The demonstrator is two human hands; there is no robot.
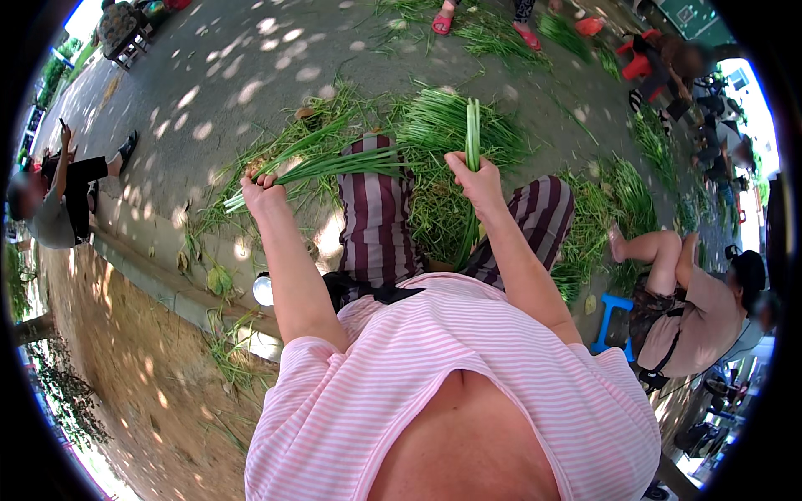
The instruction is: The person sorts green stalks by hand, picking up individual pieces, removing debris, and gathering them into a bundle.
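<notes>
My left hand (260,191) is closed around the pale ends of some long green stalks (338,166), whose leaves reach over my left knee. In my right hand (479,181) is an upright bundle of green stalks (473,128), pale ends up, with its leaves hanging down between my legs. Just beyond my knees lies a thick bunch of green stalks (432,122) on the ground. Loose trimmed leaves (442,213) are heaped between my legs.
A concrete kerb (156,282) runs along the left, with bare soil beyond it. Scattered greens (589,219) cover the ground at right, near a seated person and a blue stool (611,307). Other people sit farther off; someone in pink sandals (442,24) stands ahead.
</notes>
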